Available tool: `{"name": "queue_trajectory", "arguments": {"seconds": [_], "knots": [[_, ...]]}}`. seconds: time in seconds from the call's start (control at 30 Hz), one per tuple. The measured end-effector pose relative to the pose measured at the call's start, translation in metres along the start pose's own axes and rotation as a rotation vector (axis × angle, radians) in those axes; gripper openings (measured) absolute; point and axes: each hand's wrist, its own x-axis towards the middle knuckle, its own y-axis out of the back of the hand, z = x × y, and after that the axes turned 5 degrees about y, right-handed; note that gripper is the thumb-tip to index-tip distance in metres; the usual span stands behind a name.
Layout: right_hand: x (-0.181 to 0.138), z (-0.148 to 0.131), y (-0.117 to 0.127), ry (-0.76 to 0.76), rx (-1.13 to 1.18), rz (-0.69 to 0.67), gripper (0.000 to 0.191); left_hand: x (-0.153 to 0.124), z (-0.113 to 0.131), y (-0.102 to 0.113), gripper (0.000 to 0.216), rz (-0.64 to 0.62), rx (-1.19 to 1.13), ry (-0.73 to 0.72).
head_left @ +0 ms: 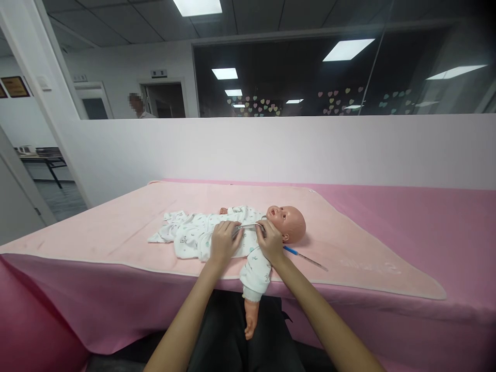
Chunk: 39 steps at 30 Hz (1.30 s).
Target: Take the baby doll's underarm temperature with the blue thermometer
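Doll (291,223) of tan plastic, face-up, bald; white printed clothes (194,237); left hand (225,238), right hand (271,242) apparently pinching thin white strip (248,226).

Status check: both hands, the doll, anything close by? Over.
Left hand and right hand at the chest of the doll, thin pale strip between them. Doll face-up, near arm hanging off the mat. Blue-handled tool beside right wrist.
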Motion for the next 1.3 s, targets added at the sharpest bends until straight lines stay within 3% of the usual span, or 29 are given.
{"name": "queue_trajectory", "arguments": {"seconds": [0.4,1.07,1.3], "knots": [[0.0,0.0,0.0,-0.007,0.016,0.007,0.017,0.0,0.0,0.002,0.02,-0.046,-0.013,0.019],[0.0,0.0,0.0,0.006,0.012,0.016,0.019,-0.001,-0.001,-0.002,0.01,0.006,0.001,0.017],[-0.002,0.004,-0.001,0.001,0.03,0.059,0.02,-0.001,-0.018,0.007,0.014,0.127,-0.01,0.168]]}}
